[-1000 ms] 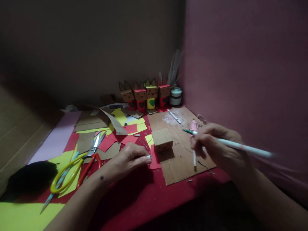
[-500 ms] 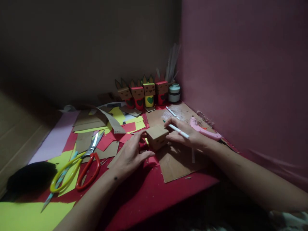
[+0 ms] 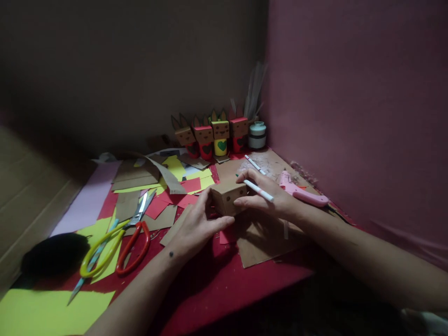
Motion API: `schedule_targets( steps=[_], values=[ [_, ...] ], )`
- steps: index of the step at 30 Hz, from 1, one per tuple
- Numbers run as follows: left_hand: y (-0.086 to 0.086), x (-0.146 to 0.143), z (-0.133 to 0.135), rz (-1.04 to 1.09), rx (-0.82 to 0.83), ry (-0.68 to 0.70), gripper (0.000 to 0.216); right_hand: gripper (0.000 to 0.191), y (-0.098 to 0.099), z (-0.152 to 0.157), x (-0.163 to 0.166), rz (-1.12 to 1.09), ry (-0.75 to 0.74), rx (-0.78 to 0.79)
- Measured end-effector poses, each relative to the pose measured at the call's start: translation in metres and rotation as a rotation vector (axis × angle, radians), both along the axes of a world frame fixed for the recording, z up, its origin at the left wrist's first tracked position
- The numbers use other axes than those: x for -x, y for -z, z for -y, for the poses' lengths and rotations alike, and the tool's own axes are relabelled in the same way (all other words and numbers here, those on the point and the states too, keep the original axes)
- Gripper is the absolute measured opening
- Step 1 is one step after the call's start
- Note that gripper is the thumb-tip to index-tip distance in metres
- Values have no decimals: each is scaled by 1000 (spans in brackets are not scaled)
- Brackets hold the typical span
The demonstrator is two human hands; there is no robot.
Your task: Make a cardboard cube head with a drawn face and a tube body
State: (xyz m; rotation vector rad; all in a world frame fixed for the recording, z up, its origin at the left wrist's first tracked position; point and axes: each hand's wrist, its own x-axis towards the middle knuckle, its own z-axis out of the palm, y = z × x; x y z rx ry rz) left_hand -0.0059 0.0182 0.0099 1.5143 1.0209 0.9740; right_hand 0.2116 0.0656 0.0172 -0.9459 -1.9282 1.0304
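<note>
And there, the left hand's [image 3: 196,228] fingers and thumb curved apart around the cardboard box's [image 3: 229,188] left side; the right hand [image 3: 270,185] pinched its right side, a white pen [image 3: 259,191] tucked between its fingers. Dark spots marked the front, but no ears or body showed: only partway, I judged (the four eared figures [image 3: 220,147] behind the box looked finished). A pink glue gun [image 3: 304,195] lay right of it.

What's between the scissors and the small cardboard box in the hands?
Head view: the left hand, nearest the box, plus red paper scraps and brown cardboard pieces toward the scissors.
</note>
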Motion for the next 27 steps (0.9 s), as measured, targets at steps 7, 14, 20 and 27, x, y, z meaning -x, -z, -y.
schedule_targets(
  steps=[7, 14, 20, 27],
  values=[
    [-10, -8, 12, 377, 200, -67, 55, 16, -25, 32, 2, -435, 353, -185],
    [-16, -12, 20, 501, 261, -100, 43, 29, -7, 84, 14, -378, 116, -296],
    [-13, -12, 29, 503, 247, -99, 51, 19, 6, 84, 23, -370, 189, -246],
    [-12, -13, 28, 466, 258, -82, 67, 20, 3, 87, 27, -329, 244, -186]
  ],
)
